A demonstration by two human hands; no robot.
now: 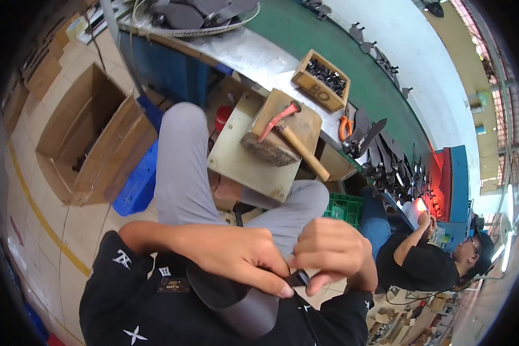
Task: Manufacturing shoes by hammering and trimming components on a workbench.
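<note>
Close to my chest, my left hand is closed on a smooth dark grey curved piece, which looks like a bent flexible sheet. Its thumb and fingers pinch the piece near one end. There, my right hand has its fingers curled on a small black part; whether that part is fastened to the grey piece I cannot tell. Beyond my hands, a hammer with a red head and wooden handle lies on a wooden block.
A pale board carries the block. On the bench are a wooden box of small black parts, orange-handled pliers and several dark grey pieces. A cardboard box and blue bin stand left. A co-worker sits right.
</note>
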